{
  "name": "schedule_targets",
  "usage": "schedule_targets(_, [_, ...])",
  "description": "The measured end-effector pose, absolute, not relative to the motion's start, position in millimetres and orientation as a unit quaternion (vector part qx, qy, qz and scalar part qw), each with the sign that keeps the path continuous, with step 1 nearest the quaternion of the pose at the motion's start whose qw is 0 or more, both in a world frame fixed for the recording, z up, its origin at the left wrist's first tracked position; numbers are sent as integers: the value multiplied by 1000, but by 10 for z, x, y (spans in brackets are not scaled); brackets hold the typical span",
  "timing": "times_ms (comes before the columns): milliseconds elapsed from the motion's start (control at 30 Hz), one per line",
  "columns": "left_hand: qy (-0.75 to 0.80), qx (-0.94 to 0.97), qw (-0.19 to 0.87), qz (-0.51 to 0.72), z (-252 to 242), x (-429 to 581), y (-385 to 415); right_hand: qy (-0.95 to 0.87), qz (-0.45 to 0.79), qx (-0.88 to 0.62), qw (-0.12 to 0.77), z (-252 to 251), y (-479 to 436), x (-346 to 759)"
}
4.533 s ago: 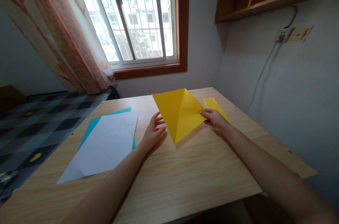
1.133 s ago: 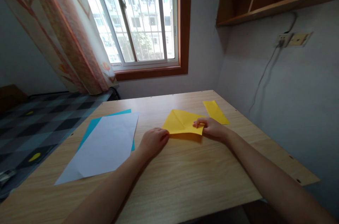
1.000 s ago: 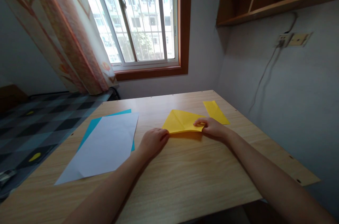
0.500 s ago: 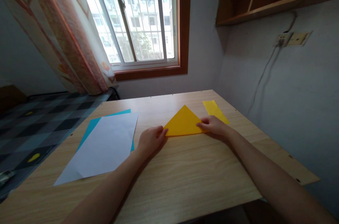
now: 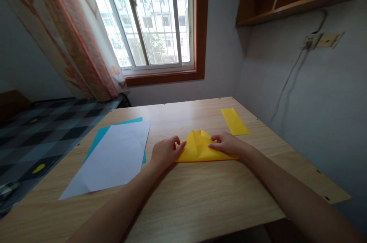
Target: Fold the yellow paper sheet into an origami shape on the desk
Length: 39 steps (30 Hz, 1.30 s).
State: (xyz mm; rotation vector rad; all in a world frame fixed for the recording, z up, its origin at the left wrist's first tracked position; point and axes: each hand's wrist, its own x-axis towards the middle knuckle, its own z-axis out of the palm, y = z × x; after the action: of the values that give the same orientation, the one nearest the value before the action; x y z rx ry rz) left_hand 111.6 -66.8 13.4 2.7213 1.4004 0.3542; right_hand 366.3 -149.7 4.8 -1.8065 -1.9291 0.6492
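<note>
Paper (image 5: 201, 154), bright yellow and seemingly doubled into a low triangle, lies right of the large white paper sheet (image 5: 120, 155); left hand (image 5: 166, 151) and right hand (image 5: 228, 144) pinch its sloping sides. Its peak gapes, so flattening looks unfinished.

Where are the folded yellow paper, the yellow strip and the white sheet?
Folded yellow paper (image 5: 200, 152): head view, middle of its upper face.
Yellow strip (image 5: 235, 122): head view, middle of its top face.
White sheet (image 5: 111, 157): head view, middle of its top face.
</note>
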Motion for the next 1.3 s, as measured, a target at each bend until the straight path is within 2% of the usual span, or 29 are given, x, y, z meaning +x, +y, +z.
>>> schedule_targets(500, [452,888,9,86,129,1136,-709,-615,304,-698,207,-67,-1494,3683])
schedule_targets(933, [476,877,11,62,127,1167,-671,-567,299,-731,236,-137,-1473,3702])
schedule_targets(1300, [477,878,21,47,114,1193,-683,-574,284,-739,209,-61,-1477,3675])
